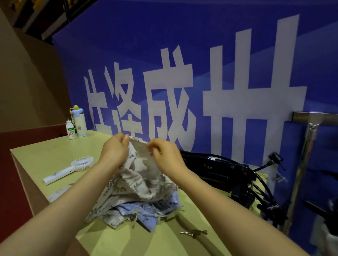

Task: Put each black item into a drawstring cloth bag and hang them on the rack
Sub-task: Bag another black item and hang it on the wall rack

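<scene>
At the far left corner of the tabletop (43, 154) stand a small white drink bottle with a green label (71, 131) and, touching it on the right, a taller white flask with a pale blue lid (80, 123). Nearer the person, a white handheld fan (70, 168) lies flat with its round head pointing toward the back.

The left hand (115, 151) pinches one side of the open hem of a beige leaf-print drawstring bag (140, 166), thumb and fingers curled onto the cloth. The right hand (166, 157) pinches the other side of the same hem, so the bag hangs between the two hands with its mouth held up. Its lower part rests on a heap of more cloth bags (132, 210), beige and light blue, their strings trailing onto the tabletop.

In front of the heap, to its right, lie two small metal clips (194, 232). Behind the right forearm, a pile of black corded items (220, 174) lies on the tabletop against a blue banner with white characters (188, 50).

Further right stands a metal rack (308, 147); the dark shapes and pale cloth beside it are too blurred to tell.
</scene>
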Available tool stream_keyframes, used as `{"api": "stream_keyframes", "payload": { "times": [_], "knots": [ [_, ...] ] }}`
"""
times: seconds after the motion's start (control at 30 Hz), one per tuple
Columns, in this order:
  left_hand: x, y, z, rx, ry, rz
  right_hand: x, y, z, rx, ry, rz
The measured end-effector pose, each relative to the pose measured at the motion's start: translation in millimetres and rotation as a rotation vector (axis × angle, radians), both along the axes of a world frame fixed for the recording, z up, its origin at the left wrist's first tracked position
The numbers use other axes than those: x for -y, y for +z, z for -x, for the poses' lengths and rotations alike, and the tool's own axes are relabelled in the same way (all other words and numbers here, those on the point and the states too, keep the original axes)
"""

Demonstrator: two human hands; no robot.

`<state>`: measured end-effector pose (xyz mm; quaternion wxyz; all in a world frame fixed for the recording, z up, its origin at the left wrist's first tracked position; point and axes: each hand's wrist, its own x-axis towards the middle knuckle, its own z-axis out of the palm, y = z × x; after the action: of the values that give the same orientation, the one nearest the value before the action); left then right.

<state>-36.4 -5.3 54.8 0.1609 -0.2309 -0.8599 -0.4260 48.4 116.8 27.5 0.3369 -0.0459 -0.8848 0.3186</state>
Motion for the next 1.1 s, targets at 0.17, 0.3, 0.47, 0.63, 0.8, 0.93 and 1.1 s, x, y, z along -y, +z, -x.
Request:
{"api": "stream_keyframes", "payload": {
  "times": [0.17,0.3,0.47,0.63,0.8,0.93,1.1],
  "knots": [
    [-20.0,-12.4,7.0,0.266,-0.168,-0.305,-70.0,-14.6,-27.3,0.101,-0.517,-0.007],
    [-35.4,-20.8,4.2,0.378,-0.223,-0.436,-106.7,-30.1,-45.9,0.392,-0.690,-0.148],
    [-40.1,-30.9,15.4,0.421,-0.199,-0.437,-113.6,-36.3,-40.2,0.610,-0.664,-0.281],
    [-41.2,-35.9,24.8,0.409,-0.171,-0.428,-117.8,-45.6,-28.2,0.623,-0.674,-0.427],
    [-44.2,-40.0,24.3,0.443,-0.197,-0.442,-127.0,-53.1,-18.3,0.653,-0.697,-0.455],
    [-46.4,-45.0,28.9,0.454,-0.211,-0.438,-132.9,-58.6,-11.7,0.663,-0.720,-0.422],
    [-50.2,-51.0,35.8,0.454,-0.212,-0.441,-135.7,-66.8,-6.6,0.645,-0.778,-0.441]
  ]
}}
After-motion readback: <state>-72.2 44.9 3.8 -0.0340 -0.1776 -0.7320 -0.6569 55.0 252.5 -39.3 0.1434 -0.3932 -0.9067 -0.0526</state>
